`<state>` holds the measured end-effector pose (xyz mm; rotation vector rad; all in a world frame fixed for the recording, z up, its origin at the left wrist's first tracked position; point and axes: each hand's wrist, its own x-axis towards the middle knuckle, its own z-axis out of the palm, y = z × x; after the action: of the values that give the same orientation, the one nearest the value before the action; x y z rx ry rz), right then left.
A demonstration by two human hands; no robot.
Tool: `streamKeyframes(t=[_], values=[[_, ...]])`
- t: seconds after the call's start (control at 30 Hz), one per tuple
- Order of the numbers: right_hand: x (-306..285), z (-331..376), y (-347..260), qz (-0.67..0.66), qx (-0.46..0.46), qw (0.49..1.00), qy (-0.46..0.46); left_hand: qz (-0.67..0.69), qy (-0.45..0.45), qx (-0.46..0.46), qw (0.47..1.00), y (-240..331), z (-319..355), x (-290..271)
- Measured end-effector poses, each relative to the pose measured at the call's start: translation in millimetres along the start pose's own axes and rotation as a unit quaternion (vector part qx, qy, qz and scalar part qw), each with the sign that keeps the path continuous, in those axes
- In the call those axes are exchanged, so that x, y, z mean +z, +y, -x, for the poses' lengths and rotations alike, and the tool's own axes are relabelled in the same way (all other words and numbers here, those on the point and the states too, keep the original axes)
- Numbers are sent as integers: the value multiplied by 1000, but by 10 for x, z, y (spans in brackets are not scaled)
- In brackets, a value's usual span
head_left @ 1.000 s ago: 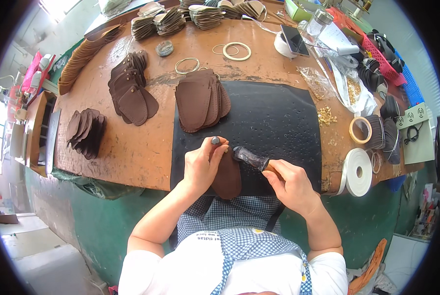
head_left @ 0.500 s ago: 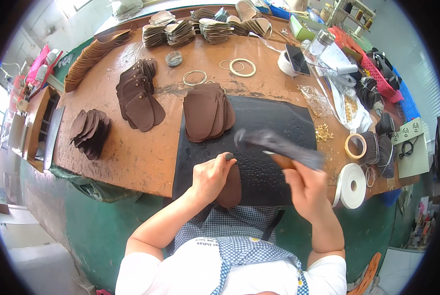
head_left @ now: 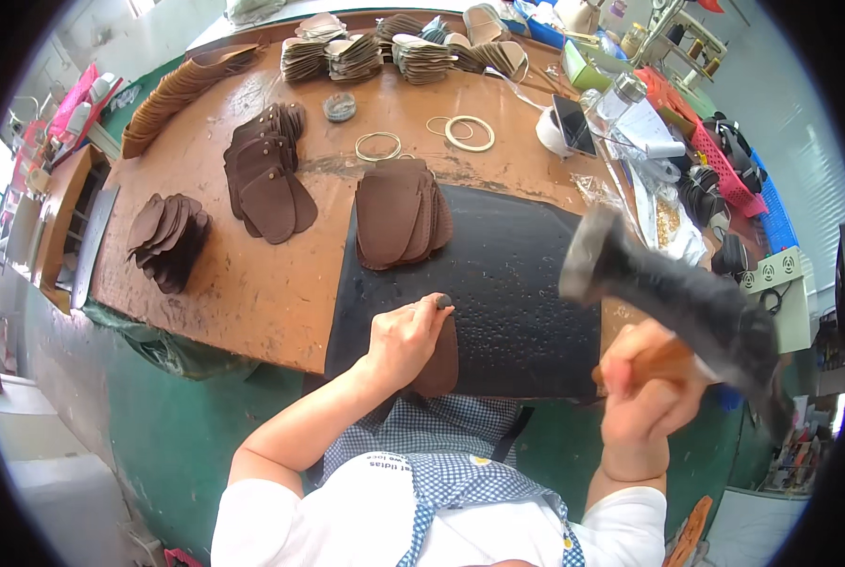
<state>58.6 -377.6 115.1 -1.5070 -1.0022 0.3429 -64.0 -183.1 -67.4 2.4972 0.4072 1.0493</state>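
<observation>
My left hand (head_left: 401,338) pinches a short metal punch (head_left: 443,301), its round dark top showing above the fingers. Under that hand, a brown leather piece (head_left: 440,367) with a rounded end lies at the near edge of a black mat (head_left: 526,331). The punch's lower tip is hidden by my fingers. Raised at the right, my right hand (head_left: 651,387) is wrapped round the wooden handle of a hammer (head_left: 691,293). The hammer's dark head is in the air, well apart from the punch. A stack of brown leather pieces (head_left: 392,222) sits on the mat's far left part.
More brown leather stacks (head_left: 273,194) and a dark pile (head_left: 170,236) lie on the wooden table (head_left: 290,302) at left. Bundles of pale-edged pieces (head_left: 420,59) line the back. Rings (head_left: 469,133), a phone (head_left: 573,123), a glass bottle (head_left: 621,96) and a pink basket (head_left: 729,175) are farther right.
My right hand has lifted the hammer up and to the right, away from the mat. My left hand keeps its pinch on the punch at the same spot.
</observation>
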Motion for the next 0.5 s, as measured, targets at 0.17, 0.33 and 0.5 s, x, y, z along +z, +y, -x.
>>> streamKeyframes(t=[0.17,0.33,0.5], values=[[154,-47,734,336,-96,926,-140,13,-30,28,999,46,-71,40],[60,105,878,387,-88,917,-44,71,-44,-146,986,15,-52,1],[-239,500,1510,525,-78,847,34,166,-68,-210,961,-62,-225,-350]])
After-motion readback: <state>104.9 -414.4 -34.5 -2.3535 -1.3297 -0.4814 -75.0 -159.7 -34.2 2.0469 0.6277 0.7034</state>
